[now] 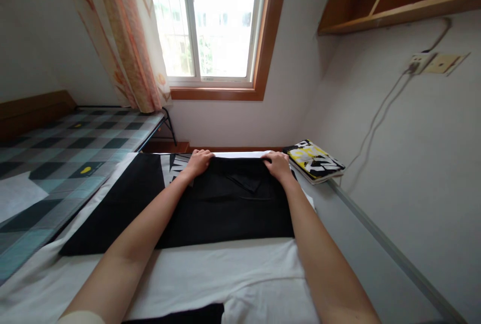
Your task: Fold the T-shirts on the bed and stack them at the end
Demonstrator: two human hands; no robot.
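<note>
A black-and-white garment (233,213) lies spread out, with a black band across its middle and white cloth nearer to me. At the far edge of the black part, my left hand (200,162) has its fingers closed on the cloth. My right hand (277,164) grips the same edge farther right, fingers curled over it. The edge runs fairly straight between the two hands. Left of my left forearm lies another black section (124,203), beside a patch with a black-and-white print (178,167).
A folded yellow, black and white cloth (314,161) sits at the right by the wall. To the left is a bed with a checked cover (93,138) and a white sheet (20,194). A cable (372,126) hangs from a wall socket (420,62).
</note>
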